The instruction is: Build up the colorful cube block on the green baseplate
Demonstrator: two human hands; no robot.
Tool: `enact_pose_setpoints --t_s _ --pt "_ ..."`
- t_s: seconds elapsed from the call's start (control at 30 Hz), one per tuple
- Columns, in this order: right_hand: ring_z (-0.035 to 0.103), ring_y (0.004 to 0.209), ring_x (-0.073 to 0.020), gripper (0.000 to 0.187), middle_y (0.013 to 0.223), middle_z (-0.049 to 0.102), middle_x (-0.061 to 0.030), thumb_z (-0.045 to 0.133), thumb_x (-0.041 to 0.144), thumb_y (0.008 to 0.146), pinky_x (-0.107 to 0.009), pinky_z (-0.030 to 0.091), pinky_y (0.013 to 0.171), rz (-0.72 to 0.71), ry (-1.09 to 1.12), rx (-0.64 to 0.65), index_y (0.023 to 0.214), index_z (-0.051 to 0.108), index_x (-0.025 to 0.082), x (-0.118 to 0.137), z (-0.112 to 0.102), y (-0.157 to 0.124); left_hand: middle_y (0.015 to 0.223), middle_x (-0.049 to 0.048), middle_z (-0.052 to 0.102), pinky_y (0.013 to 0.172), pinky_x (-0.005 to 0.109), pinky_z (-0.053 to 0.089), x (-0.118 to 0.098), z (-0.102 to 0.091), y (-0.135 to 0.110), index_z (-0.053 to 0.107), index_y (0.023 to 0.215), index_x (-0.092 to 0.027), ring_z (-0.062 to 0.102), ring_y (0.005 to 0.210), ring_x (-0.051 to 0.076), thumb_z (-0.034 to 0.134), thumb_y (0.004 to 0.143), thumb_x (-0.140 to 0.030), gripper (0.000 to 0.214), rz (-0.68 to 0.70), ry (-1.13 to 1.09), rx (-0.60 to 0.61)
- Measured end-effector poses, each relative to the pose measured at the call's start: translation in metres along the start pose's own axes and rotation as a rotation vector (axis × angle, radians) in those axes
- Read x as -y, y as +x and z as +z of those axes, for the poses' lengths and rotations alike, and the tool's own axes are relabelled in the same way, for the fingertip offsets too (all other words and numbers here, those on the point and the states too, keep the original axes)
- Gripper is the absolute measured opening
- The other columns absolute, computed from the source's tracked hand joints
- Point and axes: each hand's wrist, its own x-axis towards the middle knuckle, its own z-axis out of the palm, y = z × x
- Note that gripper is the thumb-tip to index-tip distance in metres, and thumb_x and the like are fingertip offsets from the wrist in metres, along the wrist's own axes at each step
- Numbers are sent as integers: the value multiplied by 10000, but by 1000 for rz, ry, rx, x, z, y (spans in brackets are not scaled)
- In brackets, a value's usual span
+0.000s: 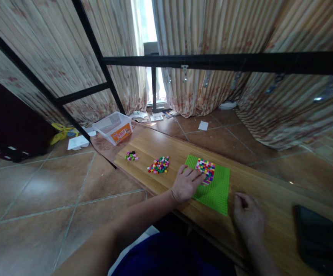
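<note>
A green studded baseplate [220,191] lies on the wooden bench, with a block of small multicoloured toy bricks [208,166] set on it. My left hand [187,182] reaches over the plate's left part, palm down, its fingers stretched out and the fingertips at the bricks' lower left edge. They cover some of the bricks, and the thumb side is partly hidden. Just right of the plate, my right hand [249,214] rests on the bench with its fingers curled closed. Whether something is inside them is hidden.
On the bench lie a larger pile of loose bricks [159,165], a smaller pile [131,155] and a dark phone-like device [317,235]. A clear plastic box [113,126] with an orange label stands at its far left end. A black metal frame [212,62] crosses above.
</note>
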Motion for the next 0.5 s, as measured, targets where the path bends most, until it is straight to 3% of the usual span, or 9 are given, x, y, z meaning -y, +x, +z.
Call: enact_pose_setpoints --t_s 0.2,0.4,0.5 --pt "583 773 -235 432 918 676 -130 422 464 848 -353 438 705 3 -1 -7 920 711 151 -2 1 0 1005 46 735 903 387 409 -2 -11 -1 620 1285 -223 597 902 193 483 996 -244 320 -198 -119 -58" --pt "591 779 -242 416 907 674 -118 434 458 850 -358 447 708 -14 -16 -3 933 712 160 -8 2 0 1019 81 712 872 386 466 11 -22 -23 664 1147 -182 611 916 213 477 989 -232 250 -439 -232 -113" --pt "594 774 -239 406 901 674 -113 447 452 849 -351 446 706 -23 -11 -13 936 713 157 -9 1 -1 1012 84 703 867 376 487 10 -24 -34 671 1124 -179 614 920 209 467 990 -215 246 -461 -262 -102"
